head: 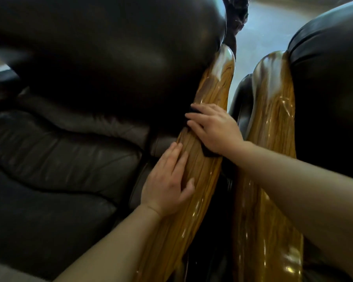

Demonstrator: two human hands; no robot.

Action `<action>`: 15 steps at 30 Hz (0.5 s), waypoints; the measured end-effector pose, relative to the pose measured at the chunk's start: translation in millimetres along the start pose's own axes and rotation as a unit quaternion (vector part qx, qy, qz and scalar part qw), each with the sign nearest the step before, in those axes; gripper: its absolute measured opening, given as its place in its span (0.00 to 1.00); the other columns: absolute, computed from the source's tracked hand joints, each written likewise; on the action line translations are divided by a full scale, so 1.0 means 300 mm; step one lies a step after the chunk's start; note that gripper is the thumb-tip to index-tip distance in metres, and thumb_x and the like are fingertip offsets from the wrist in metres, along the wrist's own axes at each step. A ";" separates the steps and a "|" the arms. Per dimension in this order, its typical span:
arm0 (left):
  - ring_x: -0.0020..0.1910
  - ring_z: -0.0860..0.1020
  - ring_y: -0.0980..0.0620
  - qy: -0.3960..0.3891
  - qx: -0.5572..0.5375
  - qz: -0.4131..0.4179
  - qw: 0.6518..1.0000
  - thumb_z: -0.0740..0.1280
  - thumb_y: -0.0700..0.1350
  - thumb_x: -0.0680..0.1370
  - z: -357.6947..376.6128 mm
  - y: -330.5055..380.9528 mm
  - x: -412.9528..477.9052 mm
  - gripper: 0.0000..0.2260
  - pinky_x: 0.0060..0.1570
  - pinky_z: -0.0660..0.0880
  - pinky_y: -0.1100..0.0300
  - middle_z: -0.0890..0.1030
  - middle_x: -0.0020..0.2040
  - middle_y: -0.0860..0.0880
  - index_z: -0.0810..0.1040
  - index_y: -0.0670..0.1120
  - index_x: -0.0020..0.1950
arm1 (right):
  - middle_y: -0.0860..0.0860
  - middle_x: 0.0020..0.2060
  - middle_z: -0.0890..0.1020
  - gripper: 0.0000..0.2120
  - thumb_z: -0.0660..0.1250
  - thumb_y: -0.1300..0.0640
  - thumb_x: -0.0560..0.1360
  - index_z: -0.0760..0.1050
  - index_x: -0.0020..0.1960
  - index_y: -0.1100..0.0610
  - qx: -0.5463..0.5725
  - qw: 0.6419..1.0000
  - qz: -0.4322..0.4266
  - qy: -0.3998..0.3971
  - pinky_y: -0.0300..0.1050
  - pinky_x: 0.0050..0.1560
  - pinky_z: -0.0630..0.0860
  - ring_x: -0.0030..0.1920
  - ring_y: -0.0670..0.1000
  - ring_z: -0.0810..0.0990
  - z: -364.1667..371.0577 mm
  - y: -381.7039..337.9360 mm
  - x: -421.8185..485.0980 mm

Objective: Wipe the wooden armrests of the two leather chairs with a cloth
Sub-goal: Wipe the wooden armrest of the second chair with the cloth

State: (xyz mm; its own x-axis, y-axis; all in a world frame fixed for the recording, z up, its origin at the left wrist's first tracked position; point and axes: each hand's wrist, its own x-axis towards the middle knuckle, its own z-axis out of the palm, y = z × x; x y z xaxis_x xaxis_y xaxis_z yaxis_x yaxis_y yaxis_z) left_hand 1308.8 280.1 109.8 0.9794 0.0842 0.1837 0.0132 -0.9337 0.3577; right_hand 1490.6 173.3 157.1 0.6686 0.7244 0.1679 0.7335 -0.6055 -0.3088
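Note:
Two glossy wooden armrests run side by side up the middle of the view. The left armrest (pixel 194 180) belongs to the dark leather chair on the left (pixel 73 139); the right armrest (pixel 273 123) belongs to the black leather chair on the right (pixel 330 78). My right hand (pixel 214 129) lies flat on the left armrest, pressing a dark cloth (pixel 207 152) against the wood; only small bits of the cloth show around the fingers. My left hand (pixel 167 182) rests spread on the same armrest's inner edge, lower down, holding nothing.
A narrow dark gap (pixel 230 190) separates the two armrests. The left chair's backrest (pixel 110 47) bulges over the top left. Pale floor (pixel 273 23) shows at the top between the chairs.

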 end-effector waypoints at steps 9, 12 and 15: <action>0.79 0.53 0.45 -0.033 0.055 0.027 0.998 0.55 0.58 0.80 -0.011 0.030 -0.045 0.29 0.77 0.53 0.48 0.60 0.78 0.40 0.61 0.44 0.77 | 0.48 0.75 0.70 0.21 0.52 0.42 0.84 0.74 0.71 0.45 -0.043 0.996 0.074 0.015 0.52 0.77 0.53 0.76 0.54 0.63 0.040 -0.054 -0.004; 0.79 0.49 0.46 -0.057 0.046 0.058 0.996 0.56 0.59 0.80 -0.016 0.030 -0.173 0.30 0.77 0.52 0.46 0.57 0.79 0.41 0.59 0.45 0.78 | 0.49 0.74 0.71 0.21 0.52 0.42 0.84 0.74 0.71 0.46 -0.054 0.996 0.064 0.018 0.54 0.78 0.54 0.77 0.55 0.63 0.054 -0.129 -0.076; 0.79 0.52 0.45 -0.074 0.040 0.080 0.993 0.58 0.59 0.80 -0.038 -0.003 -0.332 0.29 0.76 0.55 0.44 0.59 0.79 0.41 0.63 0.46 0.77 | 0.49 0.75 0.70 0.21 0.53 0.43 0.84 0.74 0.71 0.46 -0.073 0.997 0.004 0.006 0.56 0.78 0.55 0.77 0.55 0.63 0.070 -0.179 -0.200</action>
State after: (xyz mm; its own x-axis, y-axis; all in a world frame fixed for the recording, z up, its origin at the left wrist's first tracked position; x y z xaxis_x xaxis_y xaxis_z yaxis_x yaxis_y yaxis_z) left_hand 1208.8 276.6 101.7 0.9890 -0.1137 0.0945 -0.1348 -0.9563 0.2596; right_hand 1408.4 169.2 144.1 0.6754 0.7160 0.1766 0.7375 -0.6535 -0.1706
